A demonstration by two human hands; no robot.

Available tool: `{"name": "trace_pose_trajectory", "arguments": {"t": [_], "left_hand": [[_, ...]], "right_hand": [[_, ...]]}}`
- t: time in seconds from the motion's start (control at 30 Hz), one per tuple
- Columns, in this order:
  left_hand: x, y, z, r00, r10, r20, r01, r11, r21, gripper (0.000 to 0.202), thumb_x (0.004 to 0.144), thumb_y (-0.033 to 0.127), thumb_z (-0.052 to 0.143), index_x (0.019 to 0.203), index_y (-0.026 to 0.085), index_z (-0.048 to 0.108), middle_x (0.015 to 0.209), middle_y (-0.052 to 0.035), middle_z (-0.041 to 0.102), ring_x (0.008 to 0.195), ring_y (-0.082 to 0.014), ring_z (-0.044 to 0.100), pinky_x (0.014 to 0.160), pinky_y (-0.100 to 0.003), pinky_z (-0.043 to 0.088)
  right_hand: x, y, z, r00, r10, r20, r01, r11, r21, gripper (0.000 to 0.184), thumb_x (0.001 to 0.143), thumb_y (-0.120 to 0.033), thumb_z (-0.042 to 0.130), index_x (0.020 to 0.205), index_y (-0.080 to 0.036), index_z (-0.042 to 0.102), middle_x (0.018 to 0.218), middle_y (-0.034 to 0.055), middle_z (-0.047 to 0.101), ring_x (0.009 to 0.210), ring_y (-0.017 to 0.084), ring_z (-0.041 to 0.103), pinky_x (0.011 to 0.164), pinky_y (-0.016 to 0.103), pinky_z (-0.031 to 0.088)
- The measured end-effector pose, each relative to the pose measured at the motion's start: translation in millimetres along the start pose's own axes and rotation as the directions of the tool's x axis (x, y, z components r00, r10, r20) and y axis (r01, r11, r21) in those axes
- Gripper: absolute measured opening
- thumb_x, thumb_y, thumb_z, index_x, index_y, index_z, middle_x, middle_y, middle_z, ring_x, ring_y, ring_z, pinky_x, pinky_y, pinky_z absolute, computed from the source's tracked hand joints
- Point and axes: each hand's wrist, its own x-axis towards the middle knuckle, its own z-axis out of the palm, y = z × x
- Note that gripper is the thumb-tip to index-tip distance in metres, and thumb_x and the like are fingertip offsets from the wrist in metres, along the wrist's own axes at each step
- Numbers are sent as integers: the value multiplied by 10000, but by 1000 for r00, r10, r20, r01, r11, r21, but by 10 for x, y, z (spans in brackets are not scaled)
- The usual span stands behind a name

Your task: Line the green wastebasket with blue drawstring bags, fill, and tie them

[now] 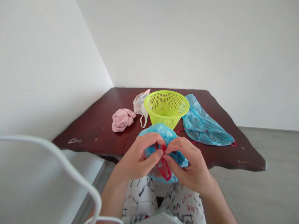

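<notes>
My left hand (pixel 137 157) and my right hand (pixel 187 163) are closed in front of me, both pinching the red drawstring (pixel 164 168) of a bunched blue plastic bag (pixel 161 132). The bag is held over my lap, just before the table's near edge. The fingertips of both hands meet at the string, whose loop hangs down between them. The bag's lower part is hidden behind my hands.
A dark wooden table (pixel 98 124) carries a lime green basket (pixel 166 107), a pink cloth (pixel 122 119), a crumpled white bag (pixel 140 104) and a flat blue drawstring bag (pixel 203 124). A white chair frame (pixel 70 168) stands at the near left. Walls close the left and back.
</notes>
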Motion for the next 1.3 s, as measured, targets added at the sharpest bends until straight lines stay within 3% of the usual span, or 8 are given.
{"name": "trace_pose_trajectory", "arguments": {"t": [0.13, 0.43, 0.63, 0.77, 0.87, 0.93, 1.1, 1.3], "left_hand": [[47, -61, 17, 998, -55, -20, 53, 995, -88, 244, 1161, 341, 707, 959, 215, 756, 928, -31, 762, 883, -203, 679, 859, -354, 521], [81, -132, 160, 950, -157, -269, 119, 981, -151, 359, 1197, 442, 680, 916, 218, 698, 906, -31, 696, 871, -207, 625, 818, -346, 495], [13, -168, -65, 988, -121, -95, 121, 993, 2, 419, 1235, 427, 584, 871, 222, 600, 827, -6, 612, 772, -180, 543, 721, -329, 429], [-13, -97, -171, 983, 144, -113, -125, 978, 165, 137, 1177, 259, 634, 1204, 252, 768, 1168, -81, 773, 1094, -255, 711, 995, -406, 558], [9, 3, -194, 963, 265, 52, -270, 938, 217, 353, 1102, 152, 672, 1401, 313, 771, 1320, -89, 798, 1229, -279, 740, 1109, -448, 576], [42, 55, -209, 956, 268, 117, -289, 927, 240, 346, 1069, 148, 716, 1366, 315, 772, 1266, -76, 809, 1168, -273, 752, 1076, -440, 586], [105, 66, -241, 961, 224, 162, -262, 925, 274, 61, 1086, 245, 813, 1127, 280, 785, 1047, -33, 772, 989, -227, 708, 921, -370, 551], [78, -3, -207, 973, 186, 141, -215, 947, 239, 48, 1149, 221, 738, 1126, 259, 720, 1022, -26, 760, 958, -214, 666, 892, -362, 513]], "right_hand": [[-2, 57, 1, 999, -25, 34, 27, 998, -50, 177, 1121, -98, 740, 1171, -264, 704, 1079, 6, 804, 981, 187, 777, 912, 373, 594], [-19, 178, 30, 973, -228, -44, 203, 927, -314, 244, 1145, -40, 666, 1236, -258, 725, 1096, 50, 833, 920, 210, 747, 829, 404, 544], [-121, 239, 45, 987, -146, -69, 136, 982, -129, 280, 1116, -22, 698, 1279, -245, 745, 1155, 61, 809, 1026, 216, 763, 918, 396, 604], [-109, 224, 37, 998, -63, -25, 63, 998, 12, 262, 1114, -37, 713, 1251, -259, 738, 1129, 40, 789, 1025, 202, 764, 918, 361, 632], [-74, 206, 19, 997, -74, -12, 75, 994, 80, 286, 1095, -29, 740, 1263, -260, 750, 1140, 39, 805, 1037, 199, 779, 923, 346, 644], [-57, 199, -4, 997, -82, -4, 82, 991, 107, 302, 1081, -21, 752, 1262, -263, 764, 1132, 40, 811, 1031, 204, 786, 922, 348, 656], [-42, 188, -82, 996, -90, 16, 87, 990, 114, 282, 1073, -19, 761, 1228, -254, 780, 1093, 43, 800, 1015, 216, 794, 903, 360, 678], [-46, 193, -92, 994, -107, 20, 107, 994, 8, 261, 1099, -27, 741, 1235, -250, 766, 1104, 47, 795, 1033, 209, 774, 932, 372, 665]]}}
